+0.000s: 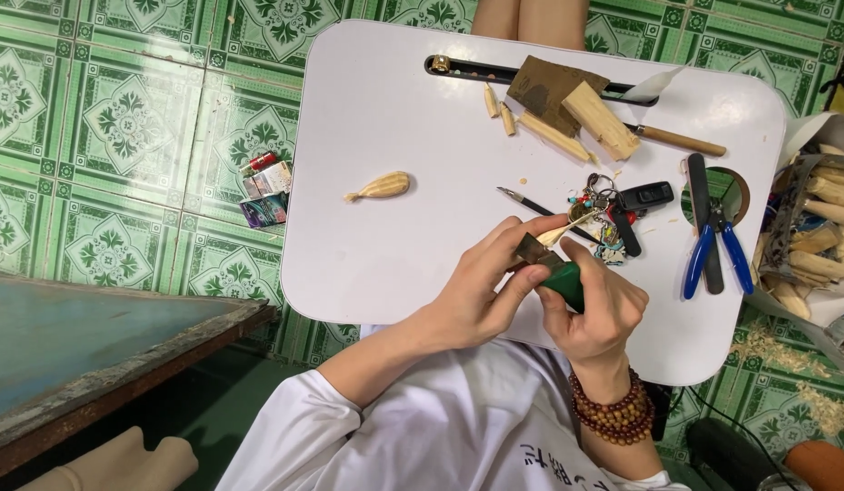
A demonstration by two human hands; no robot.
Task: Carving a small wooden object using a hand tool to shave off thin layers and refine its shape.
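Left hand pinches small wood piece over table edge. Right hand grips green-handled knife, blade on piece. Piece already slim, partly shaped (tip detail unclear). 1 finished carving lies apart; rough blanks uncut.

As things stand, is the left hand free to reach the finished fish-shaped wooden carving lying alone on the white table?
Probably not at once: the left hand is pinching a small wooden piece against the green-handled knife in the right hand. The path to the fish-shaped carving over the white table is bare.
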